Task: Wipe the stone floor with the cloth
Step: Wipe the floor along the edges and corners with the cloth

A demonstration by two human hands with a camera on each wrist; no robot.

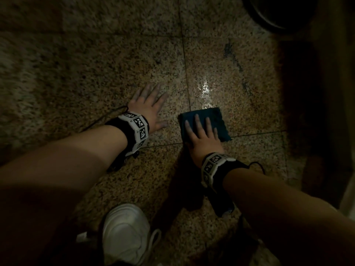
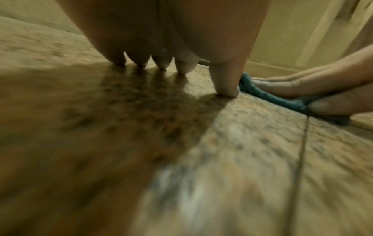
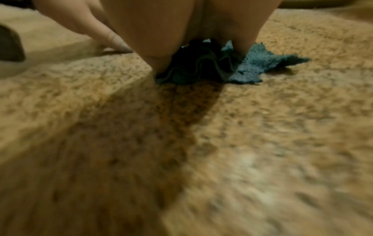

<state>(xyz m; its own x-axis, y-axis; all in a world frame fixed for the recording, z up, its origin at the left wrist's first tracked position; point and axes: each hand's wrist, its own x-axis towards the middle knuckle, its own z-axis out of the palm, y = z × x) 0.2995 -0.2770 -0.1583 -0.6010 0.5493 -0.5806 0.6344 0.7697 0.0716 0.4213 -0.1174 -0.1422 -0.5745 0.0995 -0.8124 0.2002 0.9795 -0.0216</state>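
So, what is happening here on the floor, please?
A person is crouched over a speckled stone floor, wiping it. The right hand lies flat, fingers straight, on a folded blue-green cloth and presses it to the stone. The left hand is spread on the bare floor beside the cloth, apparently as support, and holds nothing. A shiny patch shows just beyond the cloth. A white shoe is near the bottom of the head view.
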